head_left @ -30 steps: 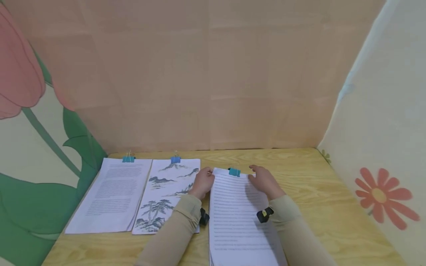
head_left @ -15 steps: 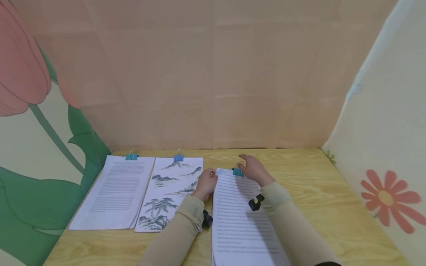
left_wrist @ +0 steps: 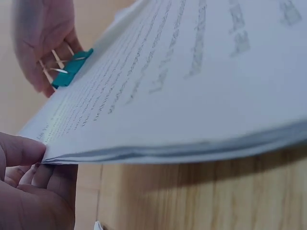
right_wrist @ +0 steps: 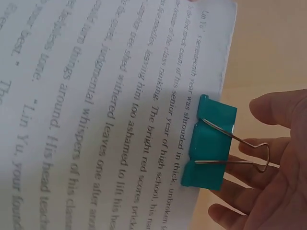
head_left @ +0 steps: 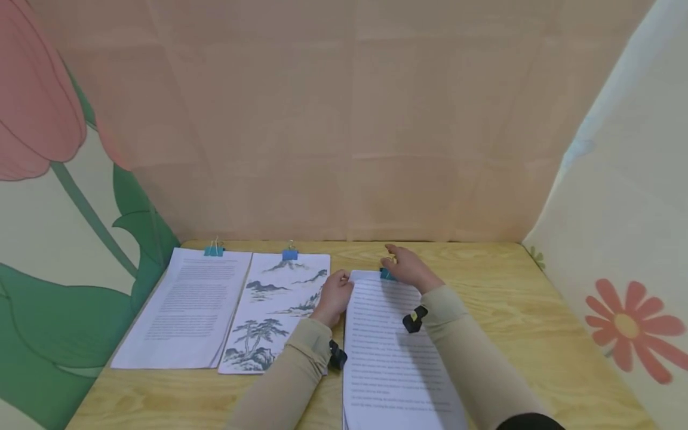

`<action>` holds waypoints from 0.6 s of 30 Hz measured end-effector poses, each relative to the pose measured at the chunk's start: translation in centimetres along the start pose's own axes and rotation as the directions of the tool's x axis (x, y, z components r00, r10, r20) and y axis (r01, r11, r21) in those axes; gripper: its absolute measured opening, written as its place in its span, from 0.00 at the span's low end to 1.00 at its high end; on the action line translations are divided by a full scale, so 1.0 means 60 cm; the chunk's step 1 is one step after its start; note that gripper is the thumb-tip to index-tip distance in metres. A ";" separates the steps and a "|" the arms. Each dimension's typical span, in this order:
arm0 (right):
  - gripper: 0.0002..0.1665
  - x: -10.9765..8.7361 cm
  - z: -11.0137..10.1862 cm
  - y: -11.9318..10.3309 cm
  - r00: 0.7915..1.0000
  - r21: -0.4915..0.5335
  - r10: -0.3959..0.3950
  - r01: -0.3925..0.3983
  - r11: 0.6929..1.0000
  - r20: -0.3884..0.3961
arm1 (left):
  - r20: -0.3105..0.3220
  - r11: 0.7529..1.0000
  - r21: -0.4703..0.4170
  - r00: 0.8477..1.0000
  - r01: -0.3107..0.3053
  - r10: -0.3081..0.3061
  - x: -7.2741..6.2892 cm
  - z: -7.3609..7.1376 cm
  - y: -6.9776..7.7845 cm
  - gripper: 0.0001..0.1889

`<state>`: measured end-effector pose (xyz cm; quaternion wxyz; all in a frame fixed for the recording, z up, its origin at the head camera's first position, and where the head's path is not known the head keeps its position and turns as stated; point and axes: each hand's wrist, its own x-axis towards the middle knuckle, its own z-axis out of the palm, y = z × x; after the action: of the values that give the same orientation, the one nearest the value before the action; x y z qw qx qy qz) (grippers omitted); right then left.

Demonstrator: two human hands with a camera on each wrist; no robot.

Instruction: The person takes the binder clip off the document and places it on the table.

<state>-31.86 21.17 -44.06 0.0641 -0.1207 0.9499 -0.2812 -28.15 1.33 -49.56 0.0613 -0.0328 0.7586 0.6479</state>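
At the upper left corner of a stack of printed sheets (head_left: 381,358), my left hand (head_left: 333,298) pinches the paper, thumb on top and fingers underneath in the left wrist view. That corner is raised off the table. A teal binder clip (right_wrist: 216,143) grips the stack's top edge, its wire handles sticking outward. Around the clip is my right hand (head_left: 411,272), thumb apart from the handles and fingers behind the clip. In the right wrist view the thumb (right_wrist: 276,108) and fingers are spread, not squeezing the handles.
Left of my left hand lies an ink landscape picture (head_left: 269,316) with a blue binder clip (head_left: 290,255). Beyond it is another printed stack (head_left: 180,310) with a teal clip (head_left: 214,251). All lie on a wooden table (head_left: 516,334) before a pinkish-brown backdrop (head_left: 344,131).
My right hand has moved left from the top right of the stack to the teal clip. My left hand keeps hold of the corner. The head view has shifted slightly.
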 end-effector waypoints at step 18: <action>0.35 -0.012 -0.024 0.009 0.996 0.311 0.036 -0.059 0.949 0.079 | -0.062 1.000 0.008 0.998 -0.019 0.020 -0.002 -0.006 0.000 0.05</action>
<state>-31.54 22.58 -43.10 0.1235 -0.0963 0.8930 -0.4220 -28.05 0.95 -49.46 0.0315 -0.0453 0.7629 0.6442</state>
